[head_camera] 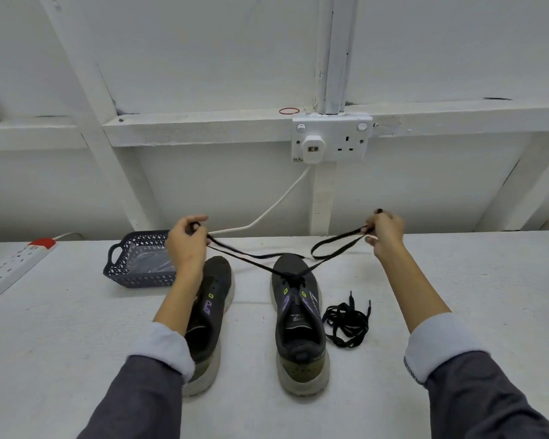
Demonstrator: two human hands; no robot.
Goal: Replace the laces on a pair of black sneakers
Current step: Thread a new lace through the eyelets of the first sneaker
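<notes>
Since it is limp and light, the lace (290, 277), knotted on the right sneaker (300, 337), is judged best gripped by its loops; one is pinched above that sneaker by each of the hands, left hand (187, 243) and right hand (385, 232).

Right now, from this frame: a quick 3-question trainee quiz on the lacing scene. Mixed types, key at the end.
1. True or false: the left hand and the right hand each grip an end of the lace threaded in the right sneaker.
2. Where does the loose lace pile lie?
A. in the basket
B. on the table, right of the right sneaker
C. on the power strip
3. Fill in: the sneaker showing no lace in its eyelets is the ___ one.

Key: 1 true. 2 B. 3 left; the left sneaker shows bare eyelets.
</notes>
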